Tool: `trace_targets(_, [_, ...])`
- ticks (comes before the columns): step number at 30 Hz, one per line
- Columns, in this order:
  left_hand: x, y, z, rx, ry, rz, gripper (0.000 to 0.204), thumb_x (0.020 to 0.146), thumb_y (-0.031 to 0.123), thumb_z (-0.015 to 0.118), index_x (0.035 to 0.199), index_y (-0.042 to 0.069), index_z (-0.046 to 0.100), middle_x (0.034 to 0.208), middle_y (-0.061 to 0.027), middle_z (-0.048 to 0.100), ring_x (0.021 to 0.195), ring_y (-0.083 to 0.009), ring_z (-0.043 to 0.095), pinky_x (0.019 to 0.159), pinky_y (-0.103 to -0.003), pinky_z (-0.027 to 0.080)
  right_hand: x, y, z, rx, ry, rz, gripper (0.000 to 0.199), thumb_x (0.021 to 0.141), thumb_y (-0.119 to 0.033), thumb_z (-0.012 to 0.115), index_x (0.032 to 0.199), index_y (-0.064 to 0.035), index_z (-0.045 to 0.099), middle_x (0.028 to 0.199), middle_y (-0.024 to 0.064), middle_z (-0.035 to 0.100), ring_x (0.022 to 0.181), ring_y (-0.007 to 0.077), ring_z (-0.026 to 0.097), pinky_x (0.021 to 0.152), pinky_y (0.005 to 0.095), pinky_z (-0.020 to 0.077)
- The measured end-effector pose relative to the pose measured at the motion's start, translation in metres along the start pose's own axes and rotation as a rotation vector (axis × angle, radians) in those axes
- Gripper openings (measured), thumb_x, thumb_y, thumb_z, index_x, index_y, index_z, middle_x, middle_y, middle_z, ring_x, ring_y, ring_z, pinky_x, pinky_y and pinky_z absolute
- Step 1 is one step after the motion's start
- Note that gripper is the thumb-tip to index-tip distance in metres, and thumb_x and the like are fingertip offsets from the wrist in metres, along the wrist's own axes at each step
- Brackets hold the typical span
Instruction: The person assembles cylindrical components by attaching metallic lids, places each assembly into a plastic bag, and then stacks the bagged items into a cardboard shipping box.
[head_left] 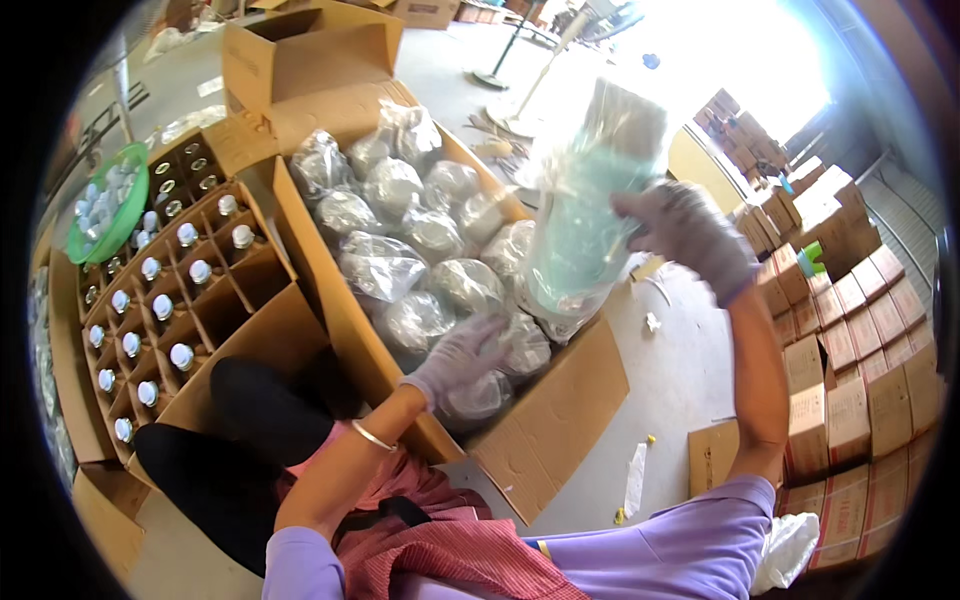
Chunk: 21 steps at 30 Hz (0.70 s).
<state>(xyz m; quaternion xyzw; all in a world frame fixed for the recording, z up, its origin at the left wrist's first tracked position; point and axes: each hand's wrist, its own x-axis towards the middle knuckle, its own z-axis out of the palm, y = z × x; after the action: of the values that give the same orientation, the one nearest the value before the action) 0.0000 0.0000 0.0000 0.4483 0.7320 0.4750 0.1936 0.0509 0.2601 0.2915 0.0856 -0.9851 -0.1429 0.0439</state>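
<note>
My gloved right hand [690, 235] is raised over the right side of an open carton [350, 335], its fingers closed on a large pale green cylinder in a clear plastic bag [580, 225]. The bag's loose upper end sticks up past the carton's edge. Several clear, plastic-wrapped round-topped items [463, 285] stand packed in rows inside the carton. Over its near part, my gloved left hand [460, 360] lies on or just above these wrapped tops, fingers stretched out and holding nothing. The exact kind of the wrapped items is hard to make out.
To the left, a divided carton [235, 385] holds several white-capped bottles [182, 356]. A green basin [140, 165] of small pale pieces rests behind it. A carton flap [550, 420] juts out near my right side. Stacked boxes [850, 420] line the right, and stands [520, 120] rise behind.
</note>
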Motion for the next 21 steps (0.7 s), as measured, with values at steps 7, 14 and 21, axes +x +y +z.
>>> trace_targets(7, [-0.084,-0.005,-0.191,-1.346,0.498,0.074,0.074,0.092,0.059,0.055,0.143,0.007,0.043,0.142,-0.0101,0.051,0.124,-0.0277,0.053,0.106,-0.047,0.044,0.066,-0.174,-0.070,0.256,0.563,-0.621,0.036,0.076,-0.023,0.081,0.105,-0.0076,0.066,0.093,0.0132,0.063,0.065,0.0304,0.065,0.064,0.0369,0.0550])
trace_targets(14, [-0.268,-0.013,-0.335,-1.018,1.121,0.501,0.053,0.102,0.043,0.044,0.135,0.002,0.054,0.125,-0.0148,0.063,0.108,-0.0232,0.063,0.096,-0.036,0.053,0.104,-0.329,0.047,0.362,-0.158,-1.101,0.037,0.092,-0.027,0.062,0.123,-0.0073,0.062,0.125,0.0128,0.061,0.112,0.0288,0.060,0.098,0.0406,0.0494])
trace_targets(21, [-0.318,-0.023,-0.243,-0.282,1.212,0.228,0.025,0.092,0.017,0.056,0.102,-0.002,0.068,0.110,-0.0131,0.067,0.102,-0.0208,0.063,0.093,-0.032,0.048,0.171,-0.378,0.047,1.503,0.198,-0.614,0.092,0.084,-0.054,0.071,0.151,-0.0029,0.034,0.152,0.0199,0.036,0.141,0.0333,0.037,0.114,0.0439,0.0331])
